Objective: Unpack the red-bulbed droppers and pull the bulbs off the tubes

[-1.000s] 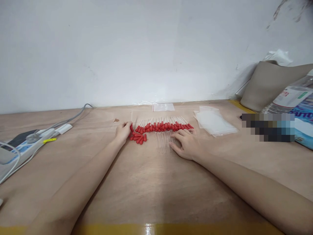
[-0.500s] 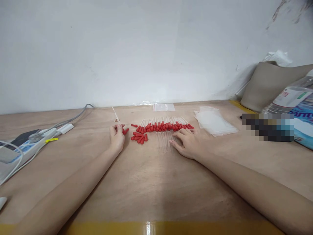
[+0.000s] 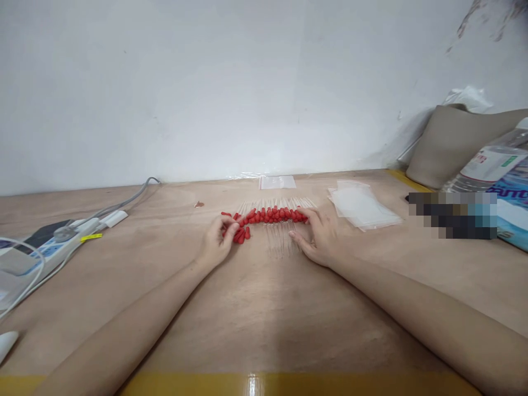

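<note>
Many droppers with red rubber bulbs (image 3: 275,213) and thin clear glass tubes lie in a row, tubes pointing to the wall. My left hand (image 3: 218,239) is closed at the row's left end, thumb and fingers together; a pale thin tube of a dropper seems to come from the fingertips across the red bulbs. Just beside the fingers lie a few loose red bulbs (image 3: 241,238). Resting over the row's right end, my right hand (image 3: 319,236) has its fingers apart, with the thumb near bare glass tubes (image 3: 276,242) on the near side.
Flat clear plastic bags (image 3: 363,206) lie right of the row, and another bag (image 3: 277,182) lies near the wall. A power strip (image 3: 49,250) with cables is at left. A plastic bottle (image 3: 482,165) and a grey-brown container (image 3: 437,146) stand at right. A small brown scrap (image 3: 199,204) lies behind.
My left hand has moved right with the dropper it held upright, down to the left end of the row. My right hand has shifted slightly right, its fingers still over the bulbs.
</note>
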The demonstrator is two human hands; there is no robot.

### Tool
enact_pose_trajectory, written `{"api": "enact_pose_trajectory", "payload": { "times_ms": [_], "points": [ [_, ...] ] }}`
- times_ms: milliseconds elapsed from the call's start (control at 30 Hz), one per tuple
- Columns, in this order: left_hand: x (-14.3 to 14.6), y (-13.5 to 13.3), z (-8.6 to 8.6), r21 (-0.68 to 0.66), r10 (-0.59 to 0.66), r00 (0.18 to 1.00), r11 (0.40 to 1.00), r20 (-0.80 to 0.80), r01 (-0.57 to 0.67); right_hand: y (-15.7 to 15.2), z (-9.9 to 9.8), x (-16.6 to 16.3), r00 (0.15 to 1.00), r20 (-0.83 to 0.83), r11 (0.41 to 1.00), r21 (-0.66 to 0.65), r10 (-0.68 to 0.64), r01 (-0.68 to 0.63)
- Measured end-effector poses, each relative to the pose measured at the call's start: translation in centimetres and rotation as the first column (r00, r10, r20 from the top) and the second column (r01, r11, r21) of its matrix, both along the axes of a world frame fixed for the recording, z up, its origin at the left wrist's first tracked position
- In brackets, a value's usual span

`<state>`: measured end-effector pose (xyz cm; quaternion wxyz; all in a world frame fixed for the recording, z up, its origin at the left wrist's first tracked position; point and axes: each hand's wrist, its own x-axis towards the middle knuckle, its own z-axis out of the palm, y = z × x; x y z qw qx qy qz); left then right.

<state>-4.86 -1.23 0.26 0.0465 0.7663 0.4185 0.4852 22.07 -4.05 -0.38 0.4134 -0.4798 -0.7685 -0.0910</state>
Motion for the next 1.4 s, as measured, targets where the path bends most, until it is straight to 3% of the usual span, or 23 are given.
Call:
{"api": "enact_pose_trajectory", "payload": {
  "times_ms": [100, 167, 267, 500, 767, 967, 1067, 1200, 1300, 1400],
  "points": [
    [1.4, -0.9, 0.2, 0.042, -0.130, 0.955, 0.988, -0.267, 0.147, -0.2, 0.3, 0.1, 0.998, 0.002, 0.994, 0.091, 0.062, -0.062],
    [2.3, -1.1, 0.3, 0.091, -0.153, 0.929, 0.977, -0.336, 0.194, -0.2, 0.4, 0.0, 0.988, 0.078, 0.987, 0.085, 0.132, -0.139],
    [3.4, -1.3, 0.2, 0.141, -0.154, 0.920, 0.966, -0.361, 0.217, -0.1, 0.4, -0.3, 0.961, 0.175, 0.973, 0.047, 0.215, -0.226],
    [4.7, -1.7, 0.3, 0.197, -0.161, 0.904, 0.947, -0.395, 0.254, 0.1, 0.2, -1.4, 0.925, 0.270, 0.956, 0.047, 0.267, -0.289],
    [4.8, -2.3, 0.9, 0.123, -0.124, 0.794, 0.962, -0.595, 0.243, -0.1, 0.0, -1.4, 0.893, 0.286, 0.932, 0.001, 0.347, -0.363],
    [4.4, -2.5, 1.1, 0.092, -0.133, 0.751, 0.964, -0.647, 0.251, -0.5, 0.2, -1.0, 0.884, 0.325, 0.921, 0.084, 0.335, -0.380],
    [2.6, -2.3, 1.2, 0.088, -0.084, 0.789, 0.981, -0.608, 0.172, -0.1, 0.3, 0.4, 0.904, 0.321, 0.929, 0.143, 0.282, -0.340],
    [-0.1, -1.7, 1.1, 0.052, -0.020, 0.882, 0.997, -0.471, 0.051, 0.5, 0.3, 1.1, 0.994, 0.087, 0.982, 0.167, 0.071, -0.084],
    [-1.2, -0.5, 0.8, 0.011, 0.068, 0.975, 0.998, -0.210, -0.067, 0.4, 0.1, 0.1, 0.983, 0.148, 0.989, 0.087, 0.109, -0.123],
    [-2.0, 1.1, 0.2, -0.086, 0.272, 0.962, 0.959, 0.024, -0.269, 0.3, -0.2, -0.7, 0.988, 0.127, 0.994, 0.051, 0.091, -0.099]
  ]
}}
